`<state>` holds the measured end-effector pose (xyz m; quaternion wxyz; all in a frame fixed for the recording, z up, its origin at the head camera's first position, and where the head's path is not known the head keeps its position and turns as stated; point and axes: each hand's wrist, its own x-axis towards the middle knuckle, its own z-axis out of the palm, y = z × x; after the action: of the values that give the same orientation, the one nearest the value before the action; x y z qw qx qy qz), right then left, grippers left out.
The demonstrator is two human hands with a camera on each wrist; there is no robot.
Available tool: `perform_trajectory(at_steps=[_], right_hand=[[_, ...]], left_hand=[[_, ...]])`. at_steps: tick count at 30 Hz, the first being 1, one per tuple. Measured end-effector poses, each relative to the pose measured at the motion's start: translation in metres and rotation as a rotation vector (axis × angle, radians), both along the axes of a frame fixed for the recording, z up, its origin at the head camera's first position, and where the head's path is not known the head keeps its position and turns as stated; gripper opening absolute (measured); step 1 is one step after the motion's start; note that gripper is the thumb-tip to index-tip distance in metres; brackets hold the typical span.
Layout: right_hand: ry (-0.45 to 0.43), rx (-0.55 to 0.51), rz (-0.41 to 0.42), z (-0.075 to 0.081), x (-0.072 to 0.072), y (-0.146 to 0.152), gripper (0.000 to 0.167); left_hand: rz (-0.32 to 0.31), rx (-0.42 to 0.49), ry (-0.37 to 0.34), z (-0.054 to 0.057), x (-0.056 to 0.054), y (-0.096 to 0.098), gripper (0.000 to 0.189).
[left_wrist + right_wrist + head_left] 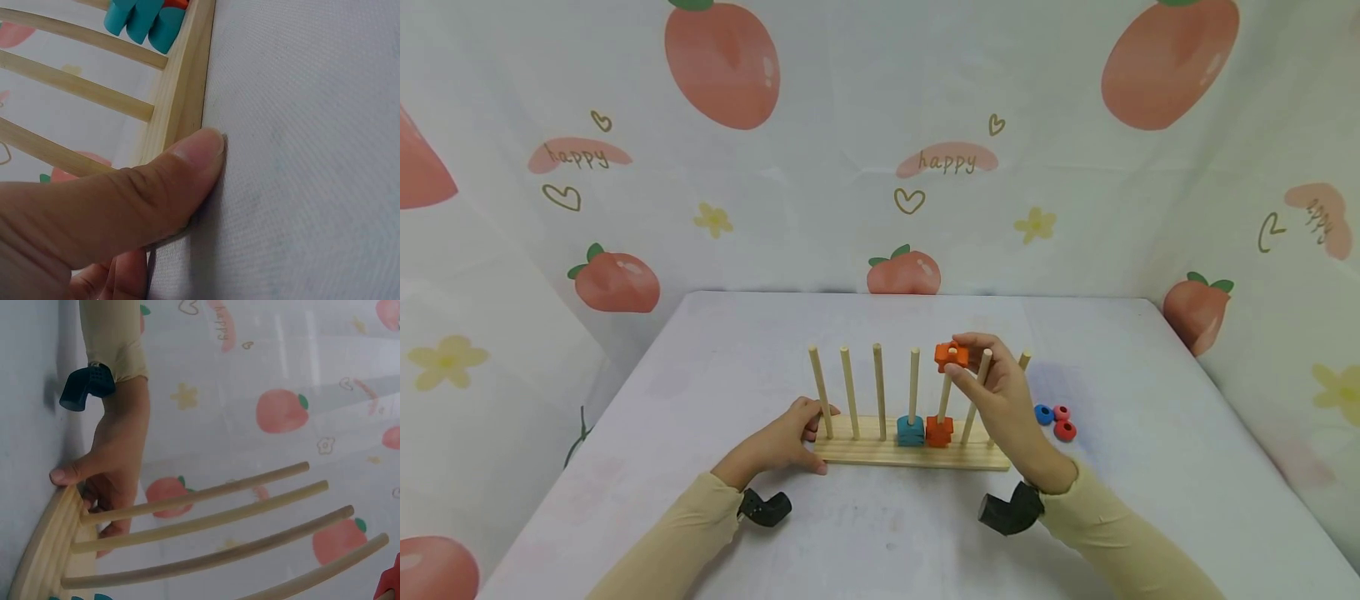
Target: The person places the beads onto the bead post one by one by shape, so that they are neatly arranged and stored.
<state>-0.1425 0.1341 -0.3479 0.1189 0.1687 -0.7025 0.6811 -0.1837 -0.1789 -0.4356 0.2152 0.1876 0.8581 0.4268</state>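
Note:
A wooden peg board (865,452) stands on the table with a row of upright pegs. My left hand (786,437) grips its left end, the thumb (187,159) along the front edge and the fingers behind. The right hand (1009,408) pinches an orange notched block (951,357) between thumb and fingers at the top of a peg, whose tip shows in the block's hole. Lower on that same peg sit orange blocks (938,432). Teal blocks (911,431) are stacked at the foot of the peg to the left. My right hand partly hides the board's right end.
Right of the board lie a blue bead (1043,414), a pink bead (1062,412) and a red bead (1065,431). A white cloth covers the table (760,333). Behind hangs a fruit-printed curtain (820,167). Each wrist carries a black camera mount (1013,508).

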Motion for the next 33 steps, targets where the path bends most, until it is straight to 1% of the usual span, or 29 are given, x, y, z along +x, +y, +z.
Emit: perform_trajectory(at_steps=[8, 15, 21, 24, 33], right_hand=[[-0.125, 0.01, 0.025, -0.016, 0.003, 0.004, 0.033], [-0.156, 0.048, 0.024, -0.039, 0.005, 0.005, 0.032], [-0.202, 0.047, 0.042, -0.056, 0.006, 0.005, 0.032], [-0.215, 0.061, 0.041, -0.062, 0.006, 0.005, 0.031], [-0.212, 0.131, 0.021, -0.076, 0.005, 0.005, 0.029]], left_hand=[[-0.001, 0.014, -0.006, 0.0, -0.001, 0.0, 0.08], [-0.005, -0.009, 0.017, -0.002, -0.001, 0.0, 0.079], [-0.001, -0.023, 0.023, -0.002, 0.0, 0.001, 0.079], [0.002, -0.019, 0.019, -0.001, 0.0, 0.001, 0.08], [0.006, -0.014, 0.016, -0.001, 0.0, 0.001, 0.079]])
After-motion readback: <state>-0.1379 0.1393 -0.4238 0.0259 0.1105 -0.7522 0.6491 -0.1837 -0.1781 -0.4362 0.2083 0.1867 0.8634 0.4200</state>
